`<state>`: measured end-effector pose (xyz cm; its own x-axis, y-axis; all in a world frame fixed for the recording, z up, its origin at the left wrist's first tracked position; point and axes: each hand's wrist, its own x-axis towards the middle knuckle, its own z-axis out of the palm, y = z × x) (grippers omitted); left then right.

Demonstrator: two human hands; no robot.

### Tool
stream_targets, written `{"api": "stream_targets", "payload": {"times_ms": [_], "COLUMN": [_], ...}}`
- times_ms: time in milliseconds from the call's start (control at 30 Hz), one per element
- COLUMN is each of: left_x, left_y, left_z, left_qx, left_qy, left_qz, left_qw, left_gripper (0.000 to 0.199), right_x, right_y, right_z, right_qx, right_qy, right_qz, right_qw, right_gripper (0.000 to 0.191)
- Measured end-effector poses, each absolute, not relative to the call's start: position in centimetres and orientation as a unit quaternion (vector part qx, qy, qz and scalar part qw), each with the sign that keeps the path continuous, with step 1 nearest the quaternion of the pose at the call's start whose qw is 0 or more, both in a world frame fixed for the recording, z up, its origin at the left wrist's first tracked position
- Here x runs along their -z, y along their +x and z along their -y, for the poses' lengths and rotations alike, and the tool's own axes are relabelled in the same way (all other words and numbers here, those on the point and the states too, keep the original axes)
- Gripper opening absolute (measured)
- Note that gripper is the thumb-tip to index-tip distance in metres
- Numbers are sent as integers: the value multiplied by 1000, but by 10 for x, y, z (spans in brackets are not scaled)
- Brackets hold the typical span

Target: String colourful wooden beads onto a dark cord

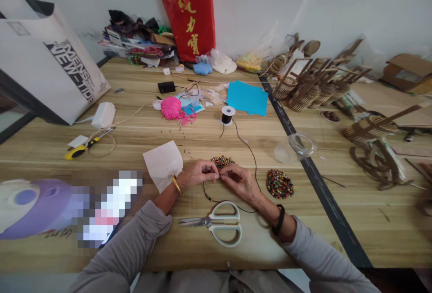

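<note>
My left hand and my right hand meet fingertip to fingertip above the table, each closed in a pinch. A thin black cord runs from a spool, passes by my right wrist and loops back under my left hand. A few small beads are threaded on it. What sits between the fingertips is too small to see clearly. Just behind the hands lies a pile of multicoloured beads. To the right is a coiled strand of similar beads. White-handled scissors lie in front.
White paper, a phone and a yellow cutter are on the left. Pink yarn and blue sheets lie farther back. A clear round container and wooden models stand right. A paper bag stands back left.
</note>
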<state>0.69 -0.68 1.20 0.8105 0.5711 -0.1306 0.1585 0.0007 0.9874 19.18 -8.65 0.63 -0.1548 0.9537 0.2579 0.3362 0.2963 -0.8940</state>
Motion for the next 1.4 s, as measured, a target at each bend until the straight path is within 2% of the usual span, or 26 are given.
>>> {"api": "stream_targets", "payload": {"times_ms": [667, 1233, 1400], "left_x": [-14, -13, -14], "left_y": [7, 12, 12], "left_z": [7, 7, 8], "left_qx": [-162, -155, -146], "left_qy": [685, 669, 667], "left_qz": [-287, -297, -305], "left_qw": [649, 663, 664], "left_gripper": [29, 25, 23], "right_x": [-8, -12, -9], "right_y": [192, 186, 188], "right_z": [86, 88, 87], "right_qx": [-346, -239, -243], "right_qy": [-493, -425, -429], "right_qz": [665, 756, 752], "right_qw": [442, 436, 437], "right_gripper": [13, 11, 11]}}
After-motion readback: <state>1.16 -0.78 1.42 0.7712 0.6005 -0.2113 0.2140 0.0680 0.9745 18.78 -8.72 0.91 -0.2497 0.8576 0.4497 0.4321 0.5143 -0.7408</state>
